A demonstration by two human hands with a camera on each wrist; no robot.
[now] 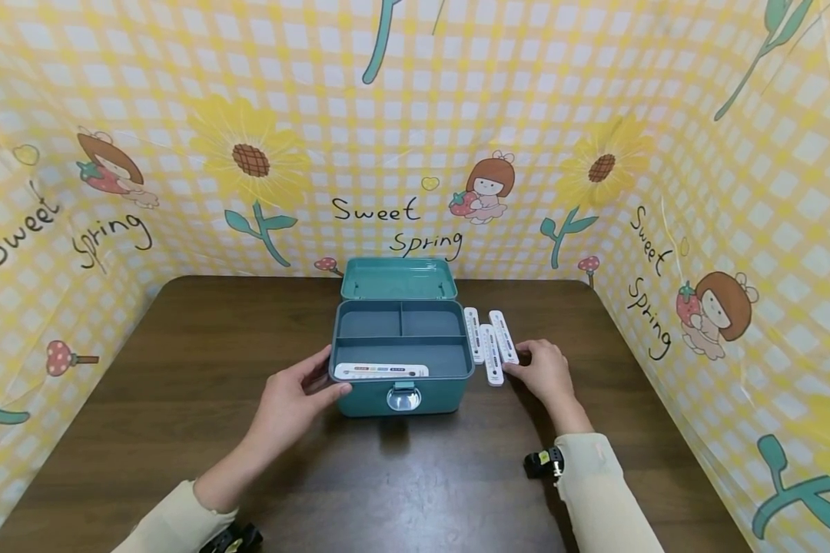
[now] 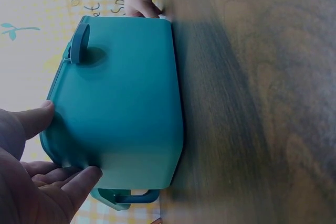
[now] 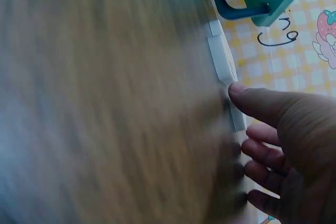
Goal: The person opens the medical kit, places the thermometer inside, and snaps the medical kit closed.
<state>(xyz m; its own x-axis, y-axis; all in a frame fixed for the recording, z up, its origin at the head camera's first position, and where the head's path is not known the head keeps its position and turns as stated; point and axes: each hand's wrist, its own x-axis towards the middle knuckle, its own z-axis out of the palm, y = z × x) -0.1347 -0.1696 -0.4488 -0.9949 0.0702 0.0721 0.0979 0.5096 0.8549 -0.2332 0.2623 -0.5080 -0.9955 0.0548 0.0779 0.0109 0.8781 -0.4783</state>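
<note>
A teal storage box [image 1: 403,399] stands with its lid [image 1: 399,279] tipped back, a grey divided tray [image 1: 429,355] inside. One white thermometer-like strip [image 1: 382,371] lies in the tray's front compartment. My left hand [image 1: 292,401] holds the box's front left corner, thumb at the front rim and fingers along the side. Right of the box lie three more such strips: a left one [image 1: 473,336], a middle one [image 1: 491,355] and a right one [image 1: 503,337]. At the near end of the right strip is my right hand [image 1: 548,375], thumb and fingers apart; contact is unclear.
A clear latch [image 1: 404,398] hangs on the box's front. A folding handle [image 3: 241,10] sticks out from its side. Patterned cloth [image 1: 401,138] hangs around the back and sides of the dark wooden table [image 1: 249,307].
</note>
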